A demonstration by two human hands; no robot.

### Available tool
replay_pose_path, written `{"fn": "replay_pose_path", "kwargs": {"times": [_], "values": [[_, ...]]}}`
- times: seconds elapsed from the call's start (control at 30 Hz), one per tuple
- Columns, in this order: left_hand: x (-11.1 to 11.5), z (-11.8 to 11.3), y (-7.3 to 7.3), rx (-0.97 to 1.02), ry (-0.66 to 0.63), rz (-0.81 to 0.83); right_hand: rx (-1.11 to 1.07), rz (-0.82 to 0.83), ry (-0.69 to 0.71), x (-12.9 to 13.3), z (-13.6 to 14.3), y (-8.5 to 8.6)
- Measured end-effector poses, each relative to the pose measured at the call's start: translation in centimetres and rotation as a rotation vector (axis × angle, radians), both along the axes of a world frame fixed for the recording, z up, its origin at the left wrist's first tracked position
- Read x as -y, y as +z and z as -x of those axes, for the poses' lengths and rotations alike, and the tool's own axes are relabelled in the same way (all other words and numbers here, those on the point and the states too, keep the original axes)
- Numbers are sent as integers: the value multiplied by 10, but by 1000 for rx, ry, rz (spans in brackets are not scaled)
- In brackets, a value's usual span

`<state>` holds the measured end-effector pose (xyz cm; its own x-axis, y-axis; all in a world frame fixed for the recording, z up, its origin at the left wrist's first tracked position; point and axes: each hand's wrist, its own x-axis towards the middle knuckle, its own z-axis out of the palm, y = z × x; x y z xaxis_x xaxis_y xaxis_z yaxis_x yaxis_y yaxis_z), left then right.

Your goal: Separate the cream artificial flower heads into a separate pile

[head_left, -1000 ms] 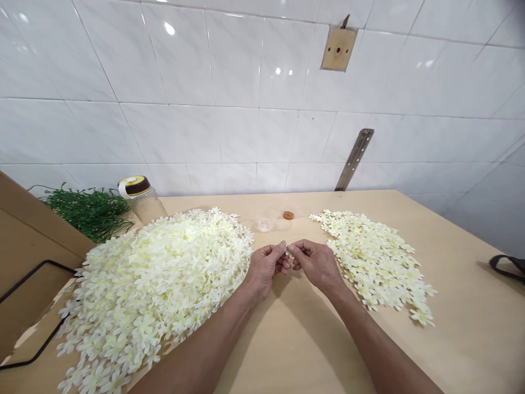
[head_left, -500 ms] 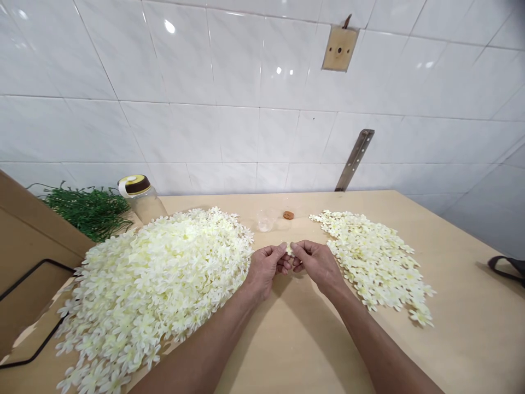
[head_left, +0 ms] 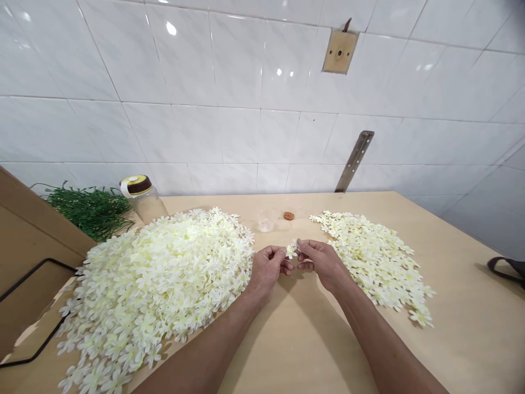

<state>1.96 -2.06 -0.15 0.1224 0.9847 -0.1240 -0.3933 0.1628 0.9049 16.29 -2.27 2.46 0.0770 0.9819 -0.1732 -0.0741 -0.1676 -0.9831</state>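
Note:
A small white-yellow flower (head_left: 291, 250) is held between my two hands above the middle of the table. My left hand (head_left: 268, 266) pinches its left side between thumb and fingertips. On the right, my right hand (head_left: 320, 259) has thumb and forefinger closed on the flower's other edge. To the left lies a large heap of white flowers (head_left: 164, 268). A smaller, flatter pile of flowers (head_left: 379, 262) spreads out at the right. Beyond my hands stand a small clear cup (head_left: 266, 221) and a brown oval piece (head_left: 289, 216).
A clear bottle with a brown and yellow lid (head_left: 143, 198) stands behind the heap, beside green artificial stems (head_left: 88, 208). Cardboard (head_left: 36, 257) and a bent black wire frame are at far left. A black strap (head_left: 506, 269) lies at the right edge. The tiled wall bounds the back.
My hands have moved slightly apart, and more of the flower between them shows. My right hand has shifted a little to the right.

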Motion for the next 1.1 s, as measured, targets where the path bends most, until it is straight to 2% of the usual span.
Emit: {"fn": "replay_pose_path", "kwargs": {"times": [0.2, 0.33, 0.4, 0.47, 0.5, 0.53, 0.63, 0.67, 0.83, 0.93, 1.1], "values": [[1, -1, -1, -33, 0, 10, -44, -32, -35, -3, -8, 5], [3, -3, -3, -170, -18, -26, 70, -193, -134, 1, -2, 12], [5, -3, -2, -199, -34, -45, 211, -297, -78, 6, 9, 20], [7, -2, -1, -187, -48, -67, 343, -350, 156, 13, 19, 29], [8, -2, 0, -171, -55, -77, 410, -368, 214, 15, 22, 32], [8, -1, 0, -156, -57, -77, 494, -399, 201, 16, 23, 34], [5, 0, -1, -125, -50, -20, 750, -481, -9, 14, 15, 27], [4, 0, -1, -112, -45, -4, 799, -493, -29, 12, 9, 23], [0, 1, -2, -53, -46, 8, 852, -488, 56, 7, -6, 6], [0, 2, 0, -30, -47, 23, 843, -486, 84, 8, -3, 8], [0, 4, 2, 28, -67, 43, 837, -470, 51, 9, 0, 10]]}}
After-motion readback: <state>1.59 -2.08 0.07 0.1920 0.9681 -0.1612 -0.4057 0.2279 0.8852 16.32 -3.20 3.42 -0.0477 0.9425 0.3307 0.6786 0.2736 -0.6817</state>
